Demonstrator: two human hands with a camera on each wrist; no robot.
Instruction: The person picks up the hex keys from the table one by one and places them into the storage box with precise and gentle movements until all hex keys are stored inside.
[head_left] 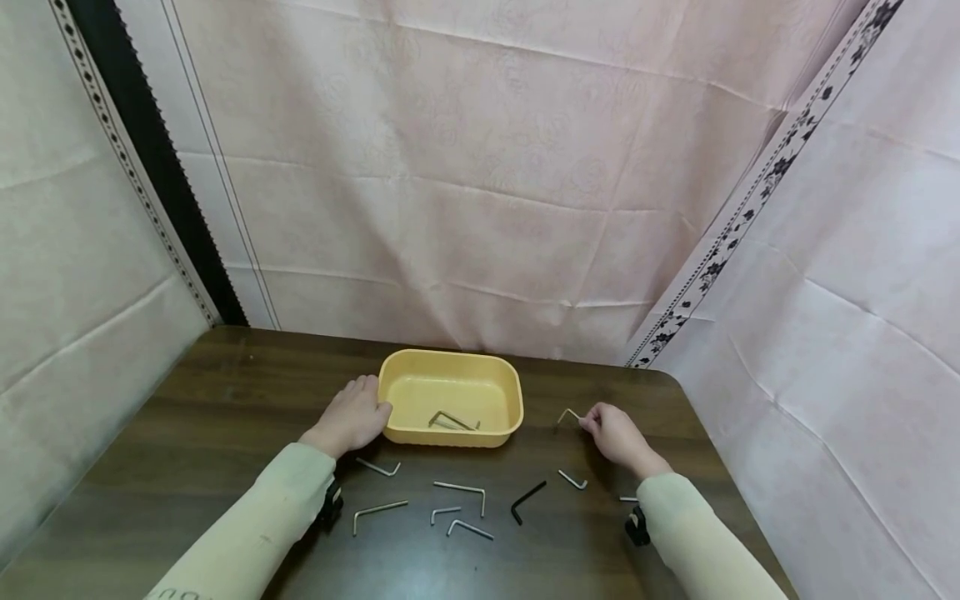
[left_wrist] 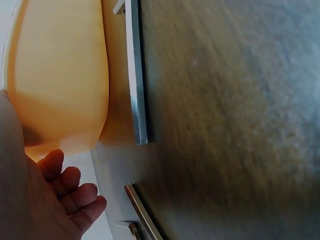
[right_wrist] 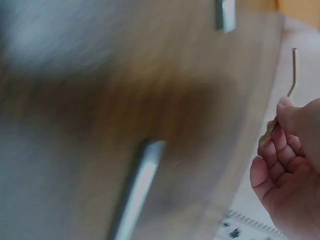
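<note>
On the dark table (head_left: 187, 417), my right hand (head_left: 617, 435) pinches a small hex key (head_left: 567, 414) just right of the yellow tub (head_left: 450, 400), while my left hand (head_left: 352, 414) rests relaxed fingers against the tub's left end.

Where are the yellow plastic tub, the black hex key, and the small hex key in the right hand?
Yellow plastic tub (head_left: 450, 358): head view, on its far rim.
Black L-shaped hex key (head_left: 528, 494): head view, middle of its long arm.
Small silver hex key pinched by the right hand (head_left: 568, 412): head view, near its bend.
</note>
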